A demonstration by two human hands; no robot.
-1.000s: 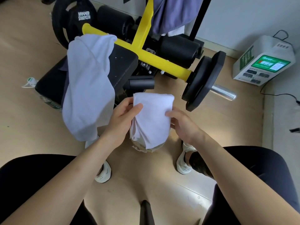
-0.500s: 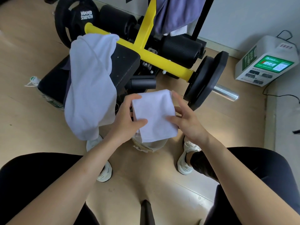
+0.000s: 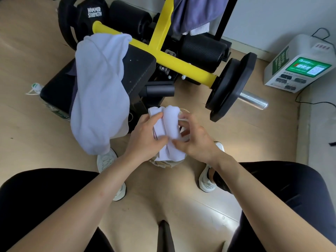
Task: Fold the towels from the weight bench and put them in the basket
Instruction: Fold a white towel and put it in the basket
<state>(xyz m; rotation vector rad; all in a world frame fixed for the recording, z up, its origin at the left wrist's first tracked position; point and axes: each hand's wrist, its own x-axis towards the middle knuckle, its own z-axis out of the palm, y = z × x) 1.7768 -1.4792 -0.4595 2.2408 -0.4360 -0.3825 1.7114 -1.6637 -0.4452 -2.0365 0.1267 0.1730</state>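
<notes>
White folded towel (image 3: pixel 170 128) at frame centre, bunched into two rolled ridges, clamped between both hands. Left hand (image 3: pixel 145 138) gripping left edge, thumb across the top fold. Right hand (image 3: pixel 195 138) pinching lower right edge, fingers (image 3: pixel 185 118) curled over the side. Hands close together, touching only the cloth.

Basket (image 3: pixel 167 163) directly beneath towel, mostly hidden; pale woven rim visible below the hands and a sliver at upper right of towel. Contents cannot be made out.

Second white towel (image 3: pixel 100 91), unfolded, draped over black bench pad (image 3: pixel 140 70) in upper left of frame, lower end hanging past the pad edge. Third cloth, purple-grey towel (image 3: pixel 192 13), hanging at top centre over yellow frame bar (image 3: pixel 174 60), with a bit of white cloth below it. Count: three towels clearly seen, one in hand.

Weight plates: two on right end (image 3: pixel 231 84) beside a steel sleeve stub (image 3: pixel 253 101); one at upper left lettered HAMMER STRENGTH (image 3: pixel 94 12). Black foam rollers: two.

White and green box unit (image 3: pixel 298 64) at right edge on wooden floor. White sneakers: two (image 3: pixel 107 159), either side of basket.
</notes>
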